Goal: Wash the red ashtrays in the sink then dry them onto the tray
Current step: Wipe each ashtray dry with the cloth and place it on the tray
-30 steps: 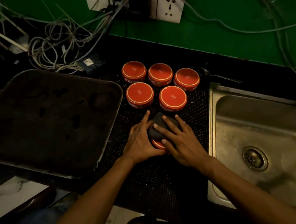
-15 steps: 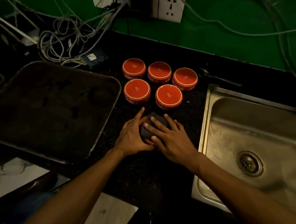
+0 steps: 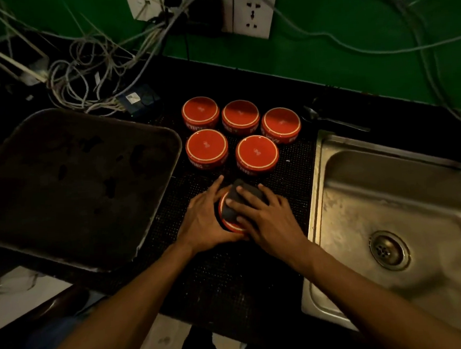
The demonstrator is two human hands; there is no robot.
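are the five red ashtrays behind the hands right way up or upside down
Upside down. All five red ashtrays on the black mat show flat bases on top, and their side lettering reads inverted.

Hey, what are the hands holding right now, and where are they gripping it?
The left hand grips a red ashtray by its left side wall. The right hand presses a dark cloth flat on the ashtray's top.

Dim light; green wall (image 3: 337,49) with white sockets (image 3: 253,13), tangled cables (image 3: 82,72) over a black counter (image 3: 244,73)
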